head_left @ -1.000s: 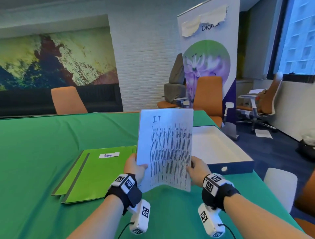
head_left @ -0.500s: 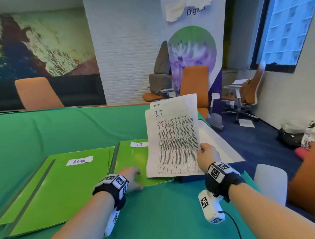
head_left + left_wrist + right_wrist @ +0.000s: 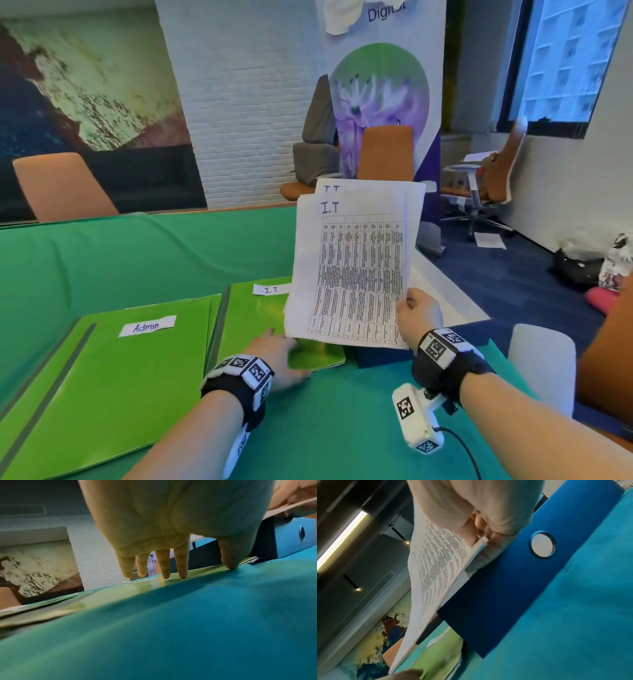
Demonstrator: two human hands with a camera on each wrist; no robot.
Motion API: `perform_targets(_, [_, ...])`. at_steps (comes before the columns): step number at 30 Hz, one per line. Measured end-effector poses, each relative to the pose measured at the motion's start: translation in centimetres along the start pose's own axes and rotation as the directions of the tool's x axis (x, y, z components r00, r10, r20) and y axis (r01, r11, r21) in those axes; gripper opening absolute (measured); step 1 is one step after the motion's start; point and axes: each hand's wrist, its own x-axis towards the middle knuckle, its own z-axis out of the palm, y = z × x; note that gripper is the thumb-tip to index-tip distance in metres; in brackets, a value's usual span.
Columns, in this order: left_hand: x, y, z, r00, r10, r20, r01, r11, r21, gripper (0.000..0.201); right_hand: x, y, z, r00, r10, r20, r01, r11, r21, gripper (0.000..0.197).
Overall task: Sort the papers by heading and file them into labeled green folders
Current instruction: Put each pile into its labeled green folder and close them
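Note:
My right hand [image 3: 416, 317] pinches the lower right edge of a small stack of white papers headed "I.T" [image 3: 356, 270], held upright above the table; the right wrist view shows thumb and fingers clamped on the papers [image 3: 436, 566]. Below them lies the green folder labelled "I.T" [image 3: 253, 315]. My left hand [image 3: 281, 353] rests flat on this folder's near edge, its fingers [image 3: 164, 566] straight and its thumb at the folder's rim. The green folder labelled "Admin" [image 3: 113, 377] lies closed to the left.
A blue box file [image 3: 383, 356] with a white inside lies right of the folders, behind the papers. A green cloth [image 3: 137, 253] covers the table. Orange chairs [image 3: 61, 186] stand at the far side, and a white chair back [image 3: 541, 363] at the right edge.
My left hand let go of the papers and came down onto the I.T folder. My right hand now holds the stack alone, further right. My view turned left, showing both folders.

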Motion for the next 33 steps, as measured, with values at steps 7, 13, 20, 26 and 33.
perform_targets(7, [0.5,3.6,-0.9,0.986,0.146,-0.08,-0.129,0.974,0.185,0.035,0.4,0.6,-0.1,1.0,0.025,0.016,-0.025,1.0,-0.004,0.015])
perform_targets(13, [0.1,2.4,-2.4,0.959,0.118,-0.259,-0.142,0.987,-0.074,0.029,0.5,0.4,-0.2,0.999,0.027,0.023,-0.029,0.997,0.065,0.014])
perform_targets(20, [-1.6,-0.9,-3.9,0.892,-0.187,-0.412,-0.121,0.779,-0.615,0.022,0.2,-1.5,-0.7,0.998,-0.02,-0.051,0.025,0.995,0.101,0.02])
perform_targets(26, [-4.3,-4.9,-6.0,0.726,-0.443,-0.526,-0.185,0.611,-0.769,0.03,0.0,-3.1,0.8,1.0,-0.007,0.02,0.009,0.994,-0.106,0.018])
perform_targets(33, [-7.3,-8.1,-6.5,0.685,-0.517,-0.513,-0.267,0.477,-0.837,0.021,-1.7,-4.4,7.6,0.969,0.045,0.244,0.038,0.945,-0.325,0.035])
